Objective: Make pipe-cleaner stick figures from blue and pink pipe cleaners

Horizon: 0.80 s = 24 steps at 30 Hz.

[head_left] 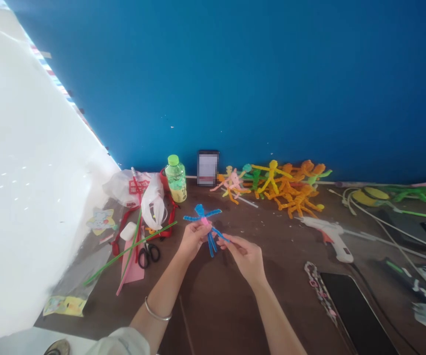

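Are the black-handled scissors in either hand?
No, the scissors lie off to the left, while the left hand and right hand both hold the blue figure.

Resembles a fuzzy blue figure (203, 217), pink-waisted, with 2 arms spread, held by left hand (194, 237) and right hand (248, 256)

One left hand (193, 239), one right hand (245, 254), and one blue figure (199, 211) in play! The tally runs on: one bottle (176, 180), one pair of scissors (148, 248), one glue gun (322, 230), one bangle (156, 315), one beaded strap (313, 283). Orange figures (299, 189) now, several of them, though heaped too tightly for an exact count.
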Each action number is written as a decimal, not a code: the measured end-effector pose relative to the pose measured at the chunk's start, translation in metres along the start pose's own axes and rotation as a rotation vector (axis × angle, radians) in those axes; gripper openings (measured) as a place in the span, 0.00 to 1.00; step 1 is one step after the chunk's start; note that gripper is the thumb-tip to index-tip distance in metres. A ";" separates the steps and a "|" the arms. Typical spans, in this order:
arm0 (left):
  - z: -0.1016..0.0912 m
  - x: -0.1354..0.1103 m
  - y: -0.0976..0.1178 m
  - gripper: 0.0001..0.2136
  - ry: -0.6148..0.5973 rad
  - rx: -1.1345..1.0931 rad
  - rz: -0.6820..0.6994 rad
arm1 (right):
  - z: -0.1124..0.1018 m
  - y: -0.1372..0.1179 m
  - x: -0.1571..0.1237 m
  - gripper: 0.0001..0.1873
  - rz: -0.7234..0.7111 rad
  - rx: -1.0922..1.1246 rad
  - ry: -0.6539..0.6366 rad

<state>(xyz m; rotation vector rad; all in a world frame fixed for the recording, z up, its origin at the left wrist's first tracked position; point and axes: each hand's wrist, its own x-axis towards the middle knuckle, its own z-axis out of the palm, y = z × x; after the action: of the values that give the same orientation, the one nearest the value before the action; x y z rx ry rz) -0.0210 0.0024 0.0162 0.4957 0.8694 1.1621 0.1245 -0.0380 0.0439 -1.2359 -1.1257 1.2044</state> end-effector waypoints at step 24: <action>-0.001 -0.001 -0.006 0.11 -0.031 0.095 0.216 | -0.008 0.015 0.013 0.17 0.448 0.534 -0.184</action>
<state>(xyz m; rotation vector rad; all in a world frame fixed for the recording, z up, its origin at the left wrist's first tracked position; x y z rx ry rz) -0.0182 -0.0005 0.0116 0.6977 0.8622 1.3097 0.1322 -0.0262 0.0285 -0.9938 -0.5921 1.8436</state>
